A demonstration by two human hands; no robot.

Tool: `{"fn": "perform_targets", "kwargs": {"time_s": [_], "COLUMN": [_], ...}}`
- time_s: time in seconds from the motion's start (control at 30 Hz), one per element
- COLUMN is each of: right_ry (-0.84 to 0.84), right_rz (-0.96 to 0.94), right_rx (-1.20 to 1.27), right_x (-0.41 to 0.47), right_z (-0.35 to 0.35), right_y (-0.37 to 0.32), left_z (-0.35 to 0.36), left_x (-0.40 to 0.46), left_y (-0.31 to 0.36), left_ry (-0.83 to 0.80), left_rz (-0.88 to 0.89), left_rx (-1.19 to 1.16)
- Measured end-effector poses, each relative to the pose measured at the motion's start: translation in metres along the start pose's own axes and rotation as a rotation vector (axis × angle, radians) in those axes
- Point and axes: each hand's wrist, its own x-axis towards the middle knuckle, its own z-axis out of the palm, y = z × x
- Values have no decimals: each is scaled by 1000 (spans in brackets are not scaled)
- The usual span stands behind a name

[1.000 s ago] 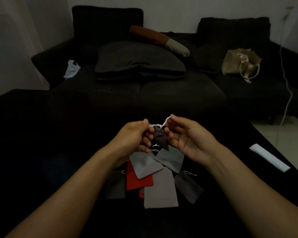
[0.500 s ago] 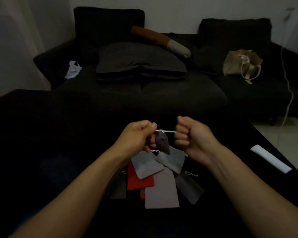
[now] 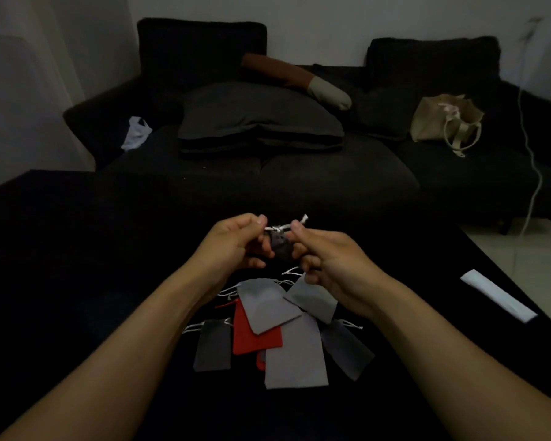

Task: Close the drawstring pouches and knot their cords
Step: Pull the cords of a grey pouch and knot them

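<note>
A small dark brown pouch (image 3: 280,246) hangs in the air between my hands. My left hand (image 3: 236,246) pinches one end of its white cord (image 3: 279,228), and my right hand (image 3: 328,262) pinches the other end, whose tip sticks up past the thumb. A small knot shows on the cord between my fingertips. Below my hands, several flat pouches lie in a loose heap on the black surface: a light grey pouch (image 3: 295,354), a red pouch (image 3: 252,338), a dark grey pouch (image 3: 212,345) and others.
A white flat strip (image 3: 498,296) lies on the black surface (image 3: 77,249) at the right. Behind stands a dark sofa (image 3: 299,173) with a grey cushion (image 3: 255,119), a beige tote bag (image 3: 446,122) and a white plastic bag (image 3: 136,133). A white cable (image 3: 535,173) hangs at right.
My hands have drawn back together after pulling the cord taut half a second ago. The cord now bunches into a small knot above the pouch, with a loose end poking up.
</note>
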Motion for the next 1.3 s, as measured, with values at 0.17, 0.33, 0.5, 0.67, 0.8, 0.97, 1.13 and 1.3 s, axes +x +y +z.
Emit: {"fn": "perform_targets", "kwargs": {"time_s": [0.17,0.33,0.5,0.67,0.8,0.97,1.13,1.3], "right_ry": [45,28,37,51,-18,16,89,68], "right_rz": [48,96,101,110,105,100,34,-74], "right_rx": [138,410,505,536,264,58,48,-209], "right_x": [2,5,3,5,1,-1,0,1], "right_z": [4,-5,-8,-10,-4,1,-5,-15], "right_y": [8,3,-1,-1,5,6,5,12], "left_z": [14,15,8,8,8,16,11,8], "left_x": [-5,-4,0,4,-1,-3,-2,-1], "left_y": [-10,-12,-13,-11,-17,-22,-22,-21], "left_ry": [-105,-88,-37,-32,-161,-209,-184,-104], "left_rz": [47,87,143,128,-70,-74,-7,87], "left_rx": [175,263,338,304,199,335,369,453]}}
